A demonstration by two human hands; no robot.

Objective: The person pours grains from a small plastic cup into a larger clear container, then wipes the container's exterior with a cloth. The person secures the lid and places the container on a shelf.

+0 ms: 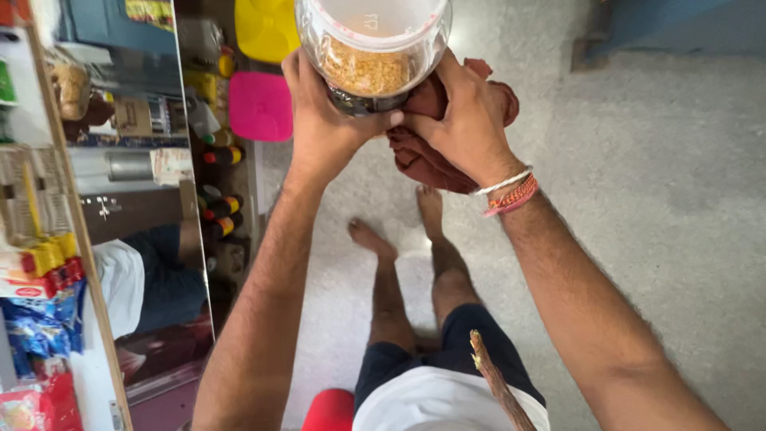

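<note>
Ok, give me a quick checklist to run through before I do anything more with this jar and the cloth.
1. Left hand grips the clear jar: ok, fingers wrap its side.
2. Right hand presses the dark red cloth to the jar's base: ok.
3. Jar contents contained: cannot tell, the yellow-brown grains sit inside, but no lid is in view.
4. Jar supported underneath: not ok, it hangs over the grey floor in the hands alone.
5. Bare feet out from under the jar: not ok, they stand just below it.
</note>
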